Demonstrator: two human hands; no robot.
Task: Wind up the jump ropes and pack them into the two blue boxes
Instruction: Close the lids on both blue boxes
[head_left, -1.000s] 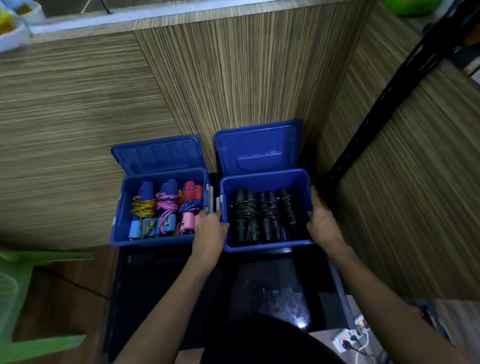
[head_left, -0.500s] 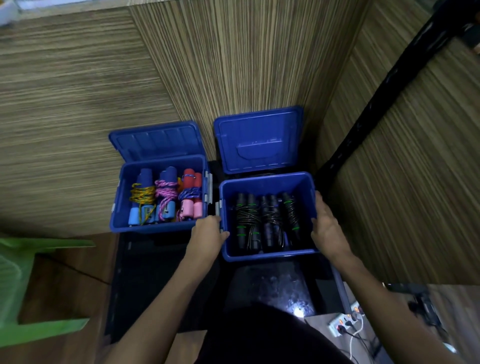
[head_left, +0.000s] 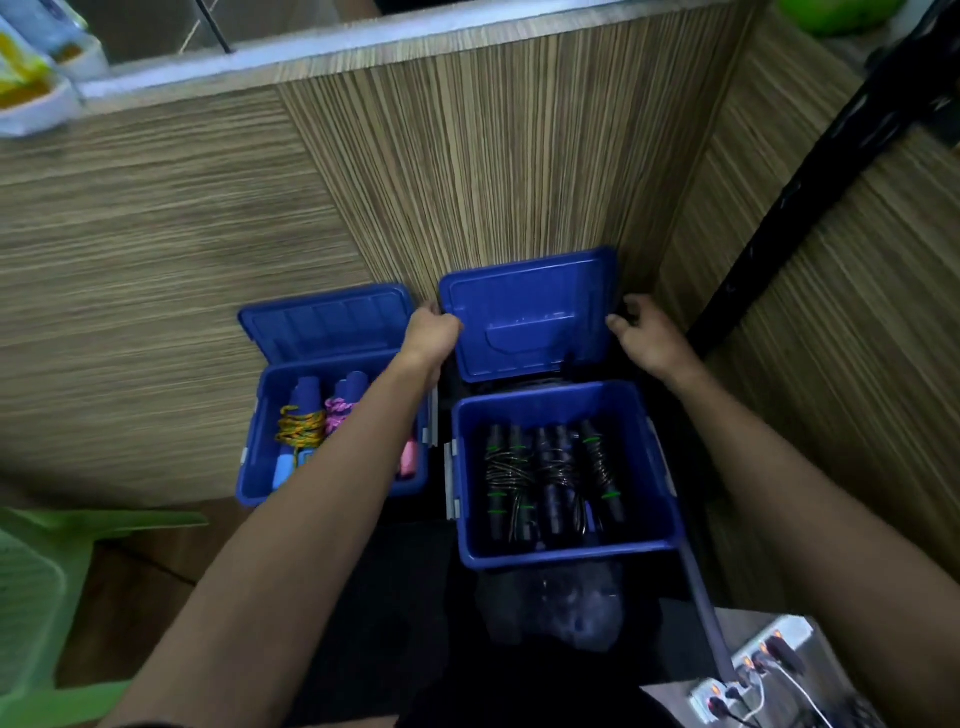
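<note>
The right box holds black ropes, their coils hard to make out in the dark. The left box has coloured ropes, partly hidden by the forearm. Farther back, the left hand grips the lid; the right hand curls at its other edge, contact unclear.

Likely a shop or office corner, wood-laminate counter, black metal rack, power strip, green plastic chair

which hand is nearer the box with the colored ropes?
Left. The left hand is at the right lid's left edge, just above the colored-rope box; the right hand is at that lid's far edge.
</note>
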